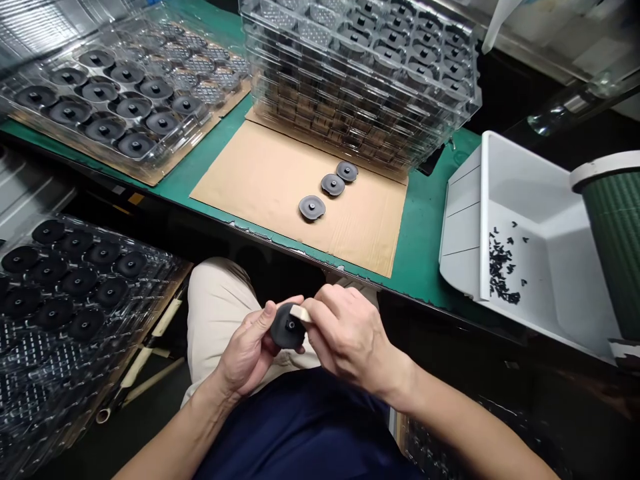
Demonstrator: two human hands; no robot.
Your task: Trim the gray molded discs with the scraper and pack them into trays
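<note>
**Left hand** (245, 353): grip closed on the black disc (289, 327). The thumb lies across the disc's face; the fingers wrap behind it.

**Right hand** (350, 337): grip closed on a pale flat strip (300, 313), pinched between thumb and fingers. The strip touches the upper edge of the disc.

**Disc location**: held in both hands above the person's lap, below the front edge of the green surface (435, 200). A central stud faces upward.

**Upper-left tray** (115, 100): clear plastic, resting on cardboard on the surface. Black studded discs sit in round pockets.

**Centre tray stack** (360, 73): many clear trays piled on the surface, with discs visible in the pockets of the top tray.

**Lower-left tray** (65, 320): clear plastic, below the surface and left of the person's lap. Black discs occupy its pockets.

**Cardboard sheet** (295, 193): lies flat on the surface in front of the centre stack. Three black discs (333, 185) stand in a row on it, well apart from the hands.

**White plastic bin** (463, 220): stands at the right of the surface. Small black pieces (501, 267) lie scattered and heaped on its floor.

**Green ribbed cylinder** (613, 227): white-rimmed, just beside the bin at the right edge of the view.
</note>
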